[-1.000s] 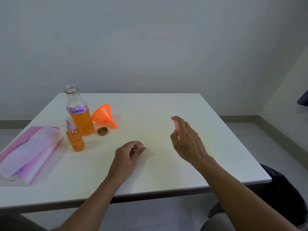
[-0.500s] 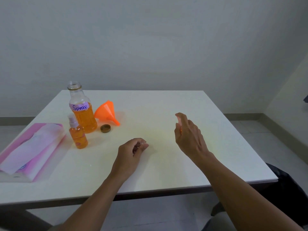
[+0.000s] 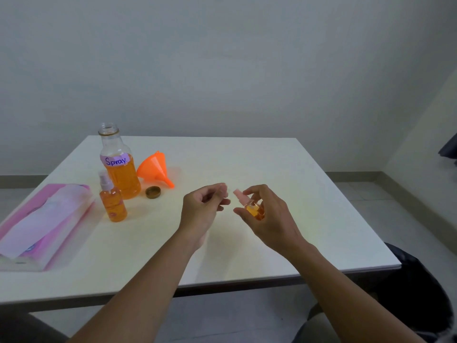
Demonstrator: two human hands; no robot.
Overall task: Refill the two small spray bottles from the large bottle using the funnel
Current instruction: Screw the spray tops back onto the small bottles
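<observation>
Nearest the camera, two bare forearms reach in over the front edge of a smooth, pale, square-cornered table [image 3: 247, 256]. The right hand [image 3: 269, 216] is wrapped around a small spray bottle [image 3: 253, 209], held above the tabletop and tilted so that its pinkish pump head points up and left; the clear body shows orange liquid between the curled fingers. Just beside it, the left hand [image 3: 202, 209] is loosely curled, thumb and fingertips drawn together near the bottle's nozzle without visibly touching it; whether it pinches anything small cannot be told.

To the left, near the table's edge, lies a soft, glossy pink and white plastic pack [image 3: 42, 224], long and flattened. Beyond it stands the second small spray bottle [image 3: 112, 201], upright, a clear cylinder full of orange liquid with a frosted pump top in place. Touching or just behind it is the large bottle [image 3: 120, 169], clear and round-shouldered, open at its threaded neck, about two thirds full of orange liquid, with a lilac label handwritten "Spray." A small, round, brown cap [image 3: 153, 192] lies flat on the table just to its right. Behind the cap an orange plastic funnel [image 3: 154, 169] lies on its side, wide cone toward the large bottle, spout pointing right.

Farthest back is a plain, matte, pale wall [image 3: 222, 70].
</observation>
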